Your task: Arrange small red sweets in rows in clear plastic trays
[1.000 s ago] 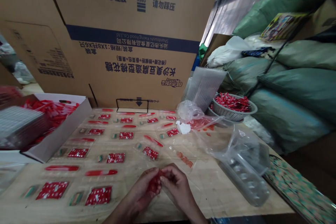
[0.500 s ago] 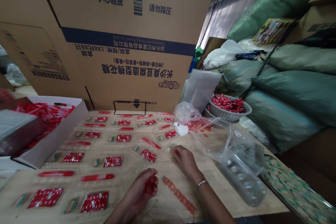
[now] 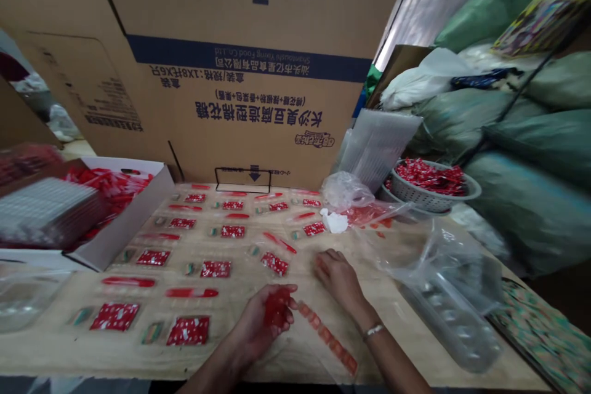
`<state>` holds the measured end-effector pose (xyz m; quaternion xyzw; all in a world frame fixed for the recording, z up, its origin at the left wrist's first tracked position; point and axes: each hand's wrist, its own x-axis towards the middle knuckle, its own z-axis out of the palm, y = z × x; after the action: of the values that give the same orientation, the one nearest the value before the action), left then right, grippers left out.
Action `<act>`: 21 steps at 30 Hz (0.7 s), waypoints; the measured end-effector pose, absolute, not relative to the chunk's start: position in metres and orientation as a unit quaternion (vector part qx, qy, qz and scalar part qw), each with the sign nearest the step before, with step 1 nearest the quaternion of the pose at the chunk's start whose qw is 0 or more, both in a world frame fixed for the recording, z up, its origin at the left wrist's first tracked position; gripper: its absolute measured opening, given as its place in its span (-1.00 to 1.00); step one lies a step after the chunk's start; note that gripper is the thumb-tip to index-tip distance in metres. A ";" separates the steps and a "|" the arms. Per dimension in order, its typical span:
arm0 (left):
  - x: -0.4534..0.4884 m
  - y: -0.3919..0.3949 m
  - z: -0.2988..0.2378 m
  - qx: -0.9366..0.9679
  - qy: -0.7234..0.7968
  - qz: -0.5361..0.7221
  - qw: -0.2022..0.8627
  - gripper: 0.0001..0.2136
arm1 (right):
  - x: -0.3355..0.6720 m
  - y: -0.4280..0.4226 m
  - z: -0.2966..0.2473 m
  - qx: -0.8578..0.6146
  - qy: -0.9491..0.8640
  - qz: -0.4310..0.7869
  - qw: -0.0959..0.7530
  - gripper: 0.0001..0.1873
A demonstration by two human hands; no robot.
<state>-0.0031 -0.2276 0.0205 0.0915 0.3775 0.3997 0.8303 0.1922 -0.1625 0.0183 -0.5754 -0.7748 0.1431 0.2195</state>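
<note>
My left hand is cupped palm up, its fingers curled around a small heap of red translucent pieces. Just right of it, a row of orange-red square pieces lies in a clear tray, hard to see against the wood. Over the tray's far end is my right hand, fingers bent down and together; their tips are blurred and anything between them is hidden. Beyond my left hand, a red dotted sachet and a red pen-like tube lie in another clear tray.
Several similar filled trays cover the table's left side. A white box of red tubes stands at left, a large carton behind. At right are a basket of red sachets, clear plastic bags and an empty clear tray.
My view has swung left and down, so everything sits farther right. My left hand has opened somewhat, showing more red pieces. My right hand stays near the tray's far end.
</note>
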 end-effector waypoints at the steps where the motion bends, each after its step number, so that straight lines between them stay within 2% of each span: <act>1: -0.004 -0.227 0.020 0.096 0.376 0.403 0.829 -0.73 | 0.187 -0.170 0.023 -0.555 -0.783 0.143 0.241 -0.83; 4: -0.002 -0.227 0.018 0.102 0.381 0.410 0.822 -0.78 | 0.167 -0.194 0.033 -0.469 -0.794 0.252 0.293 -0.82; 6: 0.001 -0.227 0.017 0.112 0.383 0.409 0.820 -0.82 | 0.155 -0.204 0.035 -0.430 -0.779 0.345 0.300 -0.82; 8: 0.005 -0.229 0.016 0.135 0.383 0.401 0.821 -0.83 | 0.149 -0.208 0.033 -0.429 -0.755 0.390 0.305 -0.83; 14: 0.007 -0.230 0.009 0.237 0.458 0.435 0.738 -0.76 | 0.150 -0.212 0.021 -0.468 -0.690 0.402 0.379 -0.92; 21: 0.005 -0.229 0.010 0.248 0.461 0.436 0.732 -0.76 | 0.147 -0.226 0.020 -0.458 -0.712 0.364 0.389 -0.80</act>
<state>0.0054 -0.2293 0.0096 0.2477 0.4614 0.4356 0.7321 0.1465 -0.2260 0.0198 -0.4576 -0.7116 0.3644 0.3892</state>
